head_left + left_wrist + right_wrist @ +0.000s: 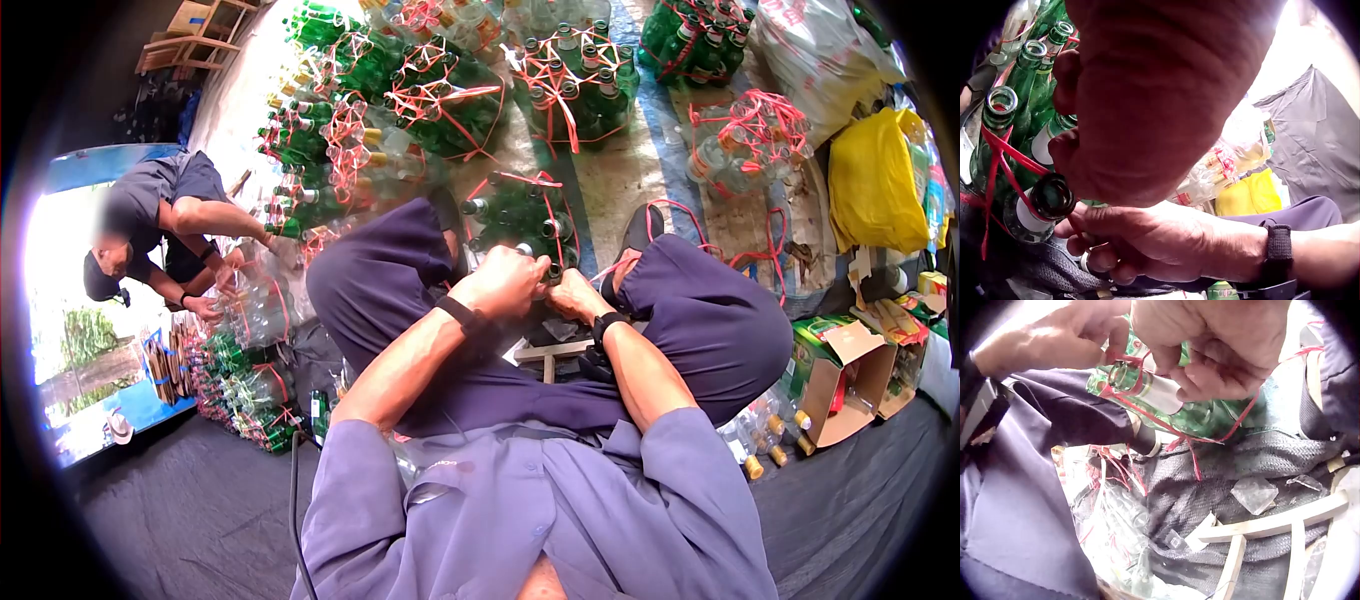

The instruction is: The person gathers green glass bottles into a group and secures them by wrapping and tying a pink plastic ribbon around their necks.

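Head view: your left hand and right hand, fingers curled, pinch red string by green glass bottles at twelve o'clock; a yellow bag sits at two.

Green bottles, red string, yellow bag, blue-striped sheet

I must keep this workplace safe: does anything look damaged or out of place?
Yes: in the right wrist view, a clear angular fragment lies loose on the dark woven mat near the wooden frame. It looks broken off; whether glass or plastic, I cannot tell.
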